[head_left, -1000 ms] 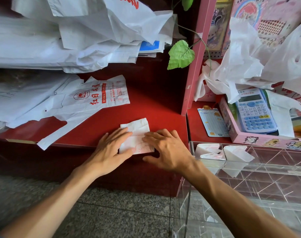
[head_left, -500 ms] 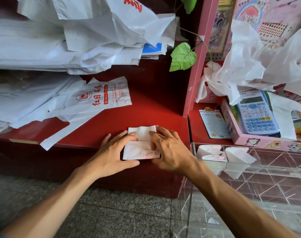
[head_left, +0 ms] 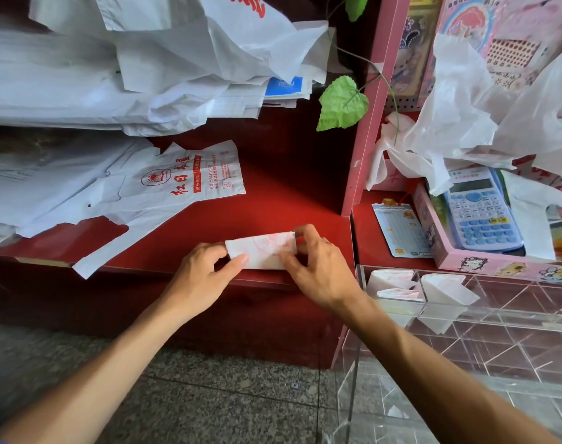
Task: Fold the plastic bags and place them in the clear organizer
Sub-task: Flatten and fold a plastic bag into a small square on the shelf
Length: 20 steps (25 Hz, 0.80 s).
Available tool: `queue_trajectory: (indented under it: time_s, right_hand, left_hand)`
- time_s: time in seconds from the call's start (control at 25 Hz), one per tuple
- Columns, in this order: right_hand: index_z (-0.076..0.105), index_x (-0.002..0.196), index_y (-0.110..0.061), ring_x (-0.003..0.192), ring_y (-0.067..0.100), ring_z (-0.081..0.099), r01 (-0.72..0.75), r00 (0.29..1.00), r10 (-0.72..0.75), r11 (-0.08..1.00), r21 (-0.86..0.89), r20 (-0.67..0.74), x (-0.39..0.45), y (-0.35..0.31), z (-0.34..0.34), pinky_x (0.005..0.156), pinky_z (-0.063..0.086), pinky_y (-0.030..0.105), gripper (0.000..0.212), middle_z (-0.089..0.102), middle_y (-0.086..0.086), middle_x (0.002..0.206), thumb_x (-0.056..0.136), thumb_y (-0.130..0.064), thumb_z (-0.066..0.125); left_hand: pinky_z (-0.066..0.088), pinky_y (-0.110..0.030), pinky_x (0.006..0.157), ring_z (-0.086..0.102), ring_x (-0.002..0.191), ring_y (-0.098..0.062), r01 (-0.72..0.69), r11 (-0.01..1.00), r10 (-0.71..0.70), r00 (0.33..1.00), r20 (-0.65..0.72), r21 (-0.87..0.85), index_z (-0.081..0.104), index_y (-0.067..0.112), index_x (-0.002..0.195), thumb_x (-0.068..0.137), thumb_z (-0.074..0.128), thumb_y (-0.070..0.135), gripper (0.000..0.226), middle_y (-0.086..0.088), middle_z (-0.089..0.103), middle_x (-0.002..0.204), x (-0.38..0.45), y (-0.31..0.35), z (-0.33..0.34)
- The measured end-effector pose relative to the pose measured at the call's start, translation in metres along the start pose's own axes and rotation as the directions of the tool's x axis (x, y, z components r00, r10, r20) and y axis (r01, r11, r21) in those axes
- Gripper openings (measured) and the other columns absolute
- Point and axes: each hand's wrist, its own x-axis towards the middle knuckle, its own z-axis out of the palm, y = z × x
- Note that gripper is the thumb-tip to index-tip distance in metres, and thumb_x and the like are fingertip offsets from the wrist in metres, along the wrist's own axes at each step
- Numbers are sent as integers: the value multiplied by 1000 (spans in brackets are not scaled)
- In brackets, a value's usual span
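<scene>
Both hands pinch the bag (head_left: 262,249) at the shelf's (head_left: 283,193) front edge: left hand (head_left: 206,270), right hand (head_left: 318,270). Keep edges aligned, crease firmly before lifting toward the organizer (head_left: 465,318).

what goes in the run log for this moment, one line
step: folding | left hand: pinches folded bag | right hand: pinches folded bag | place: red shelf | organizer: folded bags inside

Left hand (head_left: 206,267) and right hand (head_left: 318,270) pinching folded plastic bag (head_left: 262,249) over red shelf (head_left: 273,206), clear organizer (head_left: 465,315) just right
</scene>
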Motion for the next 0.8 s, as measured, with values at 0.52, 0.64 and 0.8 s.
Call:
queue_trajectory:
  time_s: [0.52,0.64,0.8]
  right_hand:
    - [27,154,-23,150,29,15,223,950,-98,879,-423,297,-13,-3,6,120,12,50,65,27,1,161,98,-51,44]
    - [55,134,-21,127,31,46,312,943,-202,815,-488,266,-14,-2,2,106,34,49,52,57,3,133,87,-43,58]
    - [66,89,-25,86,23,54,337,938,-327,794,-506,113,-24,-4,-13,78,35,38,14,62,-8,86,81,-27,54]
  left_hand:
    - [27,-43,112,36,137,-20,-150,938,143,989,47,313,56,26,136,82,33,66,71,8,42,150,1,6,19]
    - [2,-39,121,16,148,-3,-281,865,198,952,233,415,38,28,150,78,28,74,86,14,29,159,0,7,18]
    - [-1,-40,121,26,145,-5,-426,807,342,902,264,409,58,32,133,93,62,37,41,16,53,142,1,27,22]
